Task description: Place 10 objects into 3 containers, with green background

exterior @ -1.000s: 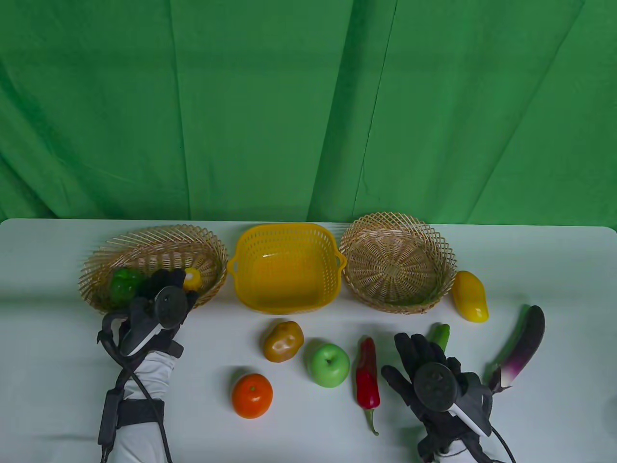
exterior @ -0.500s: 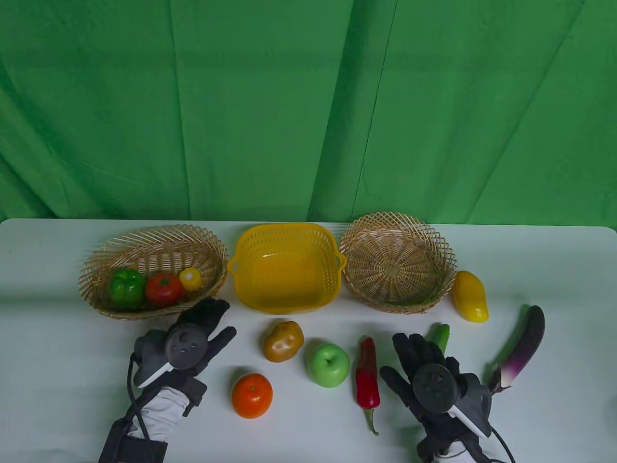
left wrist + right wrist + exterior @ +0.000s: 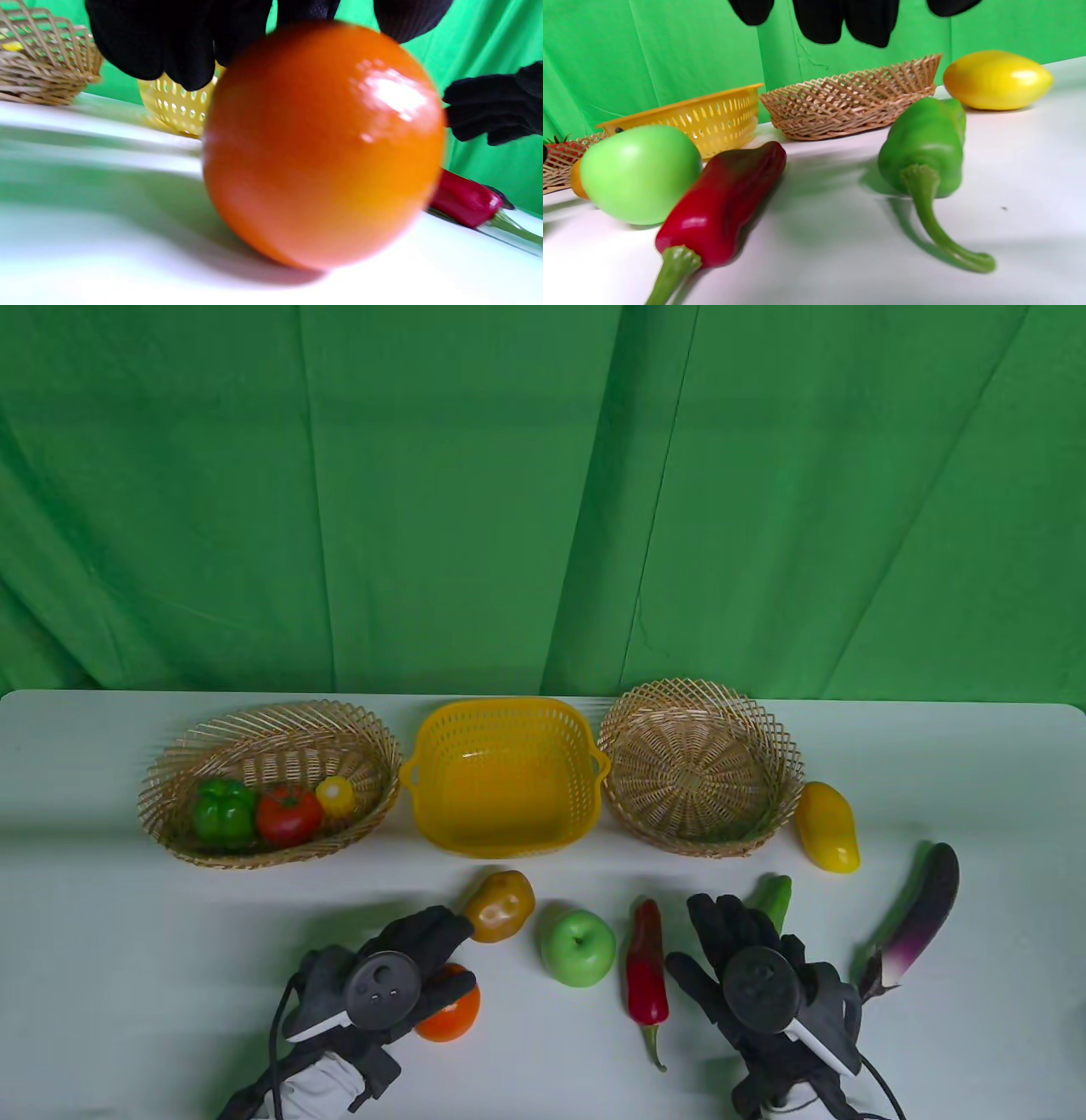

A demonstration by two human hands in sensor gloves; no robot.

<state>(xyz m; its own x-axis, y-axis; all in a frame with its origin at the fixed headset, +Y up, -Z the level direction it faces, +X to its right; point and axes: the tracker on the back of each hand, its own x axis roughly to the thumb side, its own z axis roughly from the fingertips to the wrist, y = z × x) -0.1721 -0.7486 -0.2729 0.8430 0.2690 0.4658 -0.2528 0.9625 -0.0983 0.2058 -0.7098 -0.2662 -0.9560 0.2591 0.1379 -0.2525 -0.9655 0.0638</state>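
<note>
My left hand (image 3: 450,959) hovers over the orange (image 3: 450,1020) at the table's front, fingers spread above it; the left wrist view shows the orange (image 3: 322,144) on the table with the fingertips (image 3: 186,46) just over its top. My right hand (image 3: 721,925) lies open and empty between the red chili (image 3: 646,967) and the green pepper (image 3: 776,895). The left wicker basket (image 3: 271,717) holds a green bell pepper (image 3: 222,811), a tomato (image 3: 288,814) and a small yellow fruit (image 3: 336,795). The yellow plastic basket (image 3: 505,712) and the right wicker basket (image 3: 700,691) hold nothing.
A potato (image 3: 501,906) and a green apple (image 3: 579,947) lie just right of my left hand. A yellow mango (image 3: 829,826) and a purple eggplant (image 3: 920,916) lie at the right. A green cloth hangs behind the table.
My left hand left the tomato in the left wicker basket, drew back toward the front and moved right over the orange. My right hand barely moved.
</note>
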